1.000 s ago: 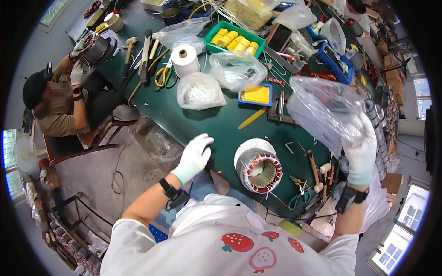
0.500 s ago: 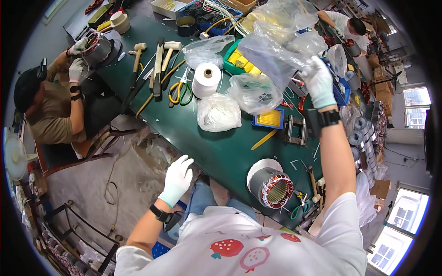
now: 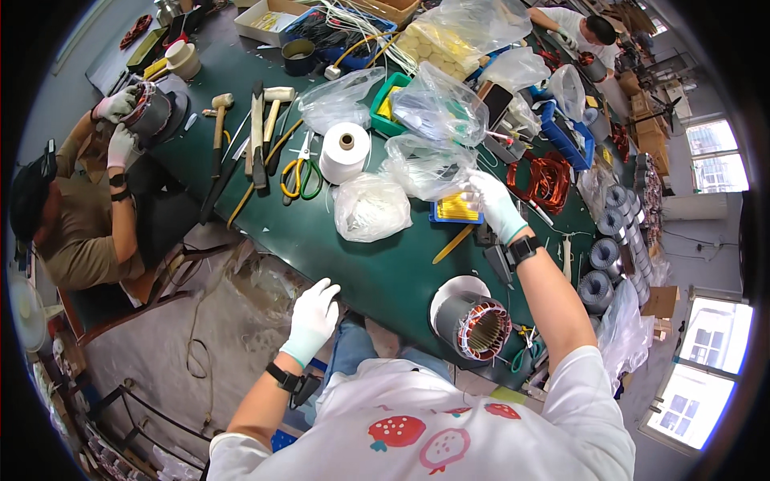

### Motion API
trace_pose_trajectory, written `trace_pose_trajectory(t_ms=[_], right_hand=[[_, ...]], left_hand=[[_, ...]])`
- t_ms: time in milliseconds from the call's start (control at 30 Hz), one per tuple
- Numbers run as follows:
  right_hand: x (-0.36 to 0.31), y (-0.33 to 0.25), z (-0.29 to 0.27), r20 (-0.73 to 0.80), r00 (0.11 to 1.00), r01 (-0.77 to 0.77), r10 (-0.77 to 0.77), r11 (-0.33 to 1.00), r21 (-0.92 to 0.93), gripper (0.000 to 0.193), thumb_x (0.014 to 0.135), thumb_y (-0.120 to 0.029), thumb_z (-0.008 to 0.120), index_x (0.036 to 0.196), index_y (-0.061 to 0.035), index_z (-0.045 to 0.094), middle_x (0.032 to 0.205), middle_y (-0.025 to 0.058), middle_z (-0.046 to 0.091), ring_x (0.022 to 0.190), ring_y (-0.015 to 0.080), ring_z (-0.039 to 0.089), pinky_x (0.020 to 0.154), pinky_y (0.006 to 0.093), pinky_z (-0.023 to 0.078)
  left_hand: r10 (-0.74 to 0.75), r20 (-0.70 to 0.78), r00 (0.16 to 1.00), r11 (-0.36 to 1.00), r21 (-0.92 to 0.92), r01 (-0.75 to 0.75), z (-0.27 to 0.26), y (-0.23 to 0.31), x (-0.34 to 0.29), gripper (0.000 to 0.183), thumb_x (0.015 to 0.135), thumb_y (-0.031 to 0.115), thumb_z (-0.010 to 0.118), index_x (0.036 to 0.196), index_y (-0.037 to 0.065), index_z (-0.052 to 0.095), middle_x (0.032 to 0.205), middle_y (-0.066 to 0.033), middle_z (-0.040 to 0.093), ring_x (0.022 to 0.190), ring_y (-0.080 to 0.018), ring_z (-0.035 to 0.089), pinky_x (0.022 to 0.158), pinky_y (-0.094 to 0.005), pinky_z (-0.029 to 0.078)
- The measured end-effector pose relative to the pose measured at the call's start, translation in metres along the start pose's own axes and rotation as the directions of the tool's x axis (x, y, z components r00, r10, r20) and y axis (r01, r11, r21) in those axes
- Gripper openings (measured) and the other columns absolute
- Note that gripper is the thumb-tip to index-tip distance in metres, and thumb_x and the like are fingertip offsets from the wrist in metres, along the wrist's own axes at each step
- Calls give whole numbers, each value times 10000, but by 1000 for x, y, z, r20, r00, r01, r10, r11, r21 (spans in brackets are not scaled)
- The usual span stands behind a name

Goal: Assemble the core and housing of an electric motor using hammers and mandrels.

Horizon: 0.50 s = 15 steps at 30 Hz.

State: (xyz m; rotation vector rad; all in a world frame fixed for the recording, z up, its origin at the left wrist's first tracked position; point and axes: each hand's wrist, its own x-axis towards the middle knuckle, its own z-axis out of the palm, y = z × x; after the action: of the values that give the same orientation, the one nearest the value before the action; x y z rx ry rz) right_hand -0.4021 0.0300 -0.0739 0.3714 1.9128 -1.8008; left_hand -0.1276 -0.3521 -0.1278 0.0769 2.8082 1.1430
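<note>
My left hand (image 3: 311, 319), in a white glove, hovers beside the table's near edge with its fingers loosely stretched and nothing in them. Over the table, my gloved right hand (image 3: 496, 207) reaches to the right side of a small blue tray (image 3: 434, 217) of thin yellow strips (image 3: 459, 207). Its fingers look apart, and the fingertips meet the edge of a clear plastic bag (image 3: 421, 167); whether they touch it I cannot tell. Nearer to me, a motor stator (image 3: 472, 325) with copper windings and white lacing lies on its side against a white disc (image 3: 455, 286).
A white thread spool (image 3: 346, 152), a bag of white pieces (image 3: 371, 208), scissors (image 3: 301, 176) and mallets (image 3: 273, 120) crowd the green table (image 3: 353, 268). Another clear bag (image 3: 439, 104) covers part of a green bin (image 3: 383, 120). Copper coils (image 3: 548, 183) lie right. Co-workers sit left and far right.
My right hand has come down and toward me from the far right to the blue tray. The raised clear bag now rests over the green bin. My left hand has barely moved.
</note>
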Motion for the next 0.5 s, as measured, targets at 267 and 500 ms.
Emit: trace_pose_trajectory(t_ms=[267,500], right_hand=[[-117,4,-20,67,995,-74,69,994,86,372,1067,-311,575,1346,-70,628,1060,36,711,891,110,657,762,248,517],[-273,10,-83,-289,957,-29,17,999,-36,404,1088,-281,544,1384,-9,575,1078,65,702,885,119,646,753,252,513]], left_hand=[[173,0,985,985,25,-173,-11,13,60,357,909,141,638,1257,66,668,1350,-221,627,1151,-415,626,1000,-492,510],[157,-573,804,987,61,-149,-82,16,206,642,854,100,717,1440,-31,489,1418,-269,552,1340,-423,516,1137,-479,405]])
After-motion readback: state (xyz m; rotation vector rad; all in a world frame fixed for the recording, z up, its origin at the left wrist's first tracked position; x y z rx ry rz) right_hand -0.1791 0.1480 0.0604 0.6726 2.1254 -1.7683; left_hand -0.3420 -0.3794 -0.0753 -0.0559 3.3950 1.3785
